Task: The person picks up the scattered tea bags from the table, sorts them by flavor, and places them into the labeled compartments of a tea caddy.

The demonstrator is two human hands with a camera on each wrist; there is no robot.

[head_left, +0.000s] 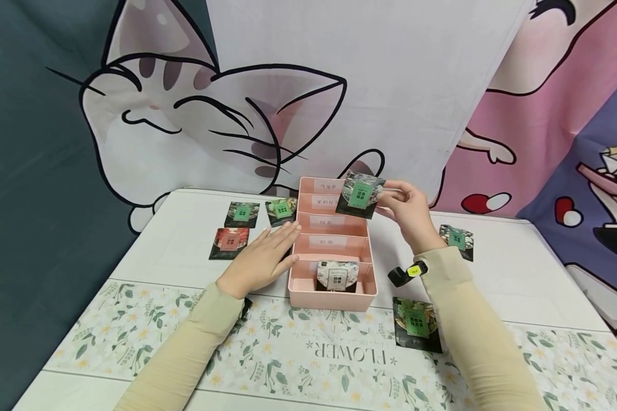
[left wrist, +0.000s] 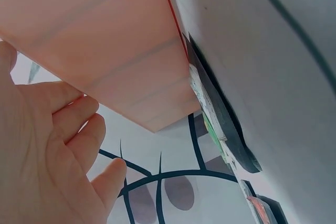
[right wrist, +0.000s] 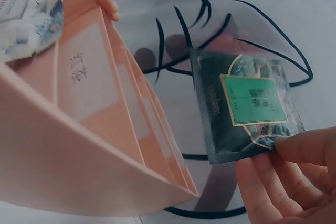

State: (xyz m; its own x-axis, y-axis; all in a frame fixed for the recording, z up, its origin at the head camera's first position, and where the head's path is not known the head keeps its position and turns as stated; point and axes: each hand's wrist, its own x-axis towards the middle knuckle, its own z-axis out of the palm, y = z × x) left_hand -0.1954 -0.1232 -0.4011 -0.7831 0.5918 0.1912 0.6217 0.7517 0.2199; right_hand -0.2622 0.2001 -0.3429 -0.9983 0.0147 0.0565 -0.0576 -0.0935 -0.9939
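My right hand (head_left: 403, 211) pinches a dark tea sachet (head_left: 360, 194) with a green label by its right edge, above the far end of a pink divided box (head_left: 333, 301). In the right wrist view, thumb and fingers hold that sachet (right wrist: 247, 103) beside the box's wall. With fingers extended, my left hand (head_left: 261, 257) rests against the box's left side; the left wrist view shows its fingertips at the box's edge (left wrist: 121, 77). A white-labelled sachet (head_left: 337, 276) stands in the nearest compartment. The dividers behind it carry handwritten labels.
Left of the box lie a red sachet (head_left: 229, 244) and two green-labelled sachets (head_left: 242, 214), (head_left: 281, 210). On the right lie another green sachet (head_left: 417, 324) and a farther one (head_left: 457, 241). A black strap device (head_left: 398, 277) is by my right wrist. A cat-print cloth (head_left: 288, 114) hangs behind.
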